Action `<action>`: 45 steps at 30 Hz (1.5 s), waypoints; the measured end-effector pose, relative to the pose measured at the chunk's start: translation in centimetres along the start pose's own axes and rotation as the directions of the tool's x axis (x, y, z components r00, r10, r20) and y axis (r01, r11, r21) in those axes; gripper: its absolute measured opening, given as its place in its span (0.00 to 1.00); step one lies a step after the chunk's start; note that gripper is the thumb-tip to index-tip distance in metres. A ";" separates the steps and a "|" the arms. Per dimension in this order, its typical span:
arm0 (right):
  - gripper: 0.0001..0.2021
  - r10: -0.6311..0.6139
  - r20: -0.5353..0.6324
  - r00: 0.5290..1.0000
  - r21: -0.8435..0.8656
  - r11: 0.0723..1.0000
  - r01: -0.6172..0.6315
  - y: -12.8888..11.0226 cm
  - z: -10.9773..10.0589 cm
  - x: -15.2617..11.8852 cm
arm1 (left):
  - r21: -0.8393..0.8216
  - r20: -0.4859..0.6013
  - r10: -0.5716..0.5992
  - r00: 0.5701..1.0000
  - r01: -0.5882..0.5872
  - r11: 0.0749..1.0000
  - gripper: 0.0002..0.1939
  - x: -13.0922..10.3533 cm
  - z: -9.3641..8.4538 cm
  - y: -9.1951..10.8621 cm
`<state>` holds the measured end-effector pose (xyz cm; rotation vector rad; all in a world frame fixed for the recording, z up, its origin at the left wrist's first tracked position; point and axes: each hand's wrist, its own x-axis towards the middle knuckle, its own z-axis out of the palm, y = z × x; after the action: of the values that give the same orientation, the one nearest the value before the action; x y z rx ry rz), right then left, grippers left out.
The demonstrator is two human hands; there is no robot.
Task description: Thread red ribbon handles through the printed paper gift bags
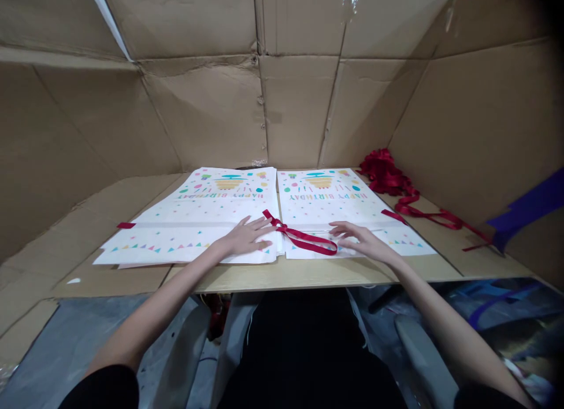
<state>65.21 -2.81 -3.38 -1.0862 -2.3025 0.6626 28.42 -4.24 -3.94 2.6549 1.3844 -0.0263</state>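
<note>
Two flat white sheets or bags with "Happy Birthday" print lie side by side, the left one point(176, 235) on a stack and the right one point(317, 215) beside it. A red ribbon point(312, 244) forms a loop with a knot near the gap between them. My left hand point(247, 237) lies spread on the left stack, its fingertips close to the ribbon's knotted end. Over the right sheet, my right hand point(356, 240) has its fingers slightly curled and apart, close to the loop's right end. I see nothing held in either hand.
A heap of red ribbon point(383, 171) lies at the back right, trailing along the right side. Short red ribbon ends show at the left stack's outer edge point(126, 225) and on the right sheet point(393, 216). Cardboard walls point(299, 109) enclose the table point(264, 281). Blue-purple strips point(529, 212) hang at right.
</note>
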 end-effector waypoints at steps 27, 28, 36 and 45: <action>0.13 0.150 -0.225 0.963 -0.226 0.953 -0.202 13.3 -9.4 2.2 | 0.107 -0.069 0.068 0.995 -0.061 0.992 0.28 -0.4 0.0 0.2; 0.13 0.160 -0.238 0.958 -0.195 0.958 -0.209 13.5 -9.7 3.1 | 0.108 -0.067 0.069 0.995 -0.061 0.992 0.28 -0.4 0.0 0.2; 0.15 0.239 -0.274 0.932 -0.022 0.967 -0.254 14.9 -10.4 7.6 | 0.088 -0.055 0.060 0.997 -0.055 0.995 0.28 -0.4 -0.1 0.2; 0.18 0.303 -0.269 0.914 0.108 0.953 -0.284 15.5 -9.4 3.8 | 0.051 -0.087 0.061 0.994 -0.056 0.997 0.30 -0.4 -0.2 0.5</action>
<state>77.52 10.91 -4.92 -1.4128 -1.8800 0.6427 28.55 -4.81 -3.70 2.7668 1.3471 0.0657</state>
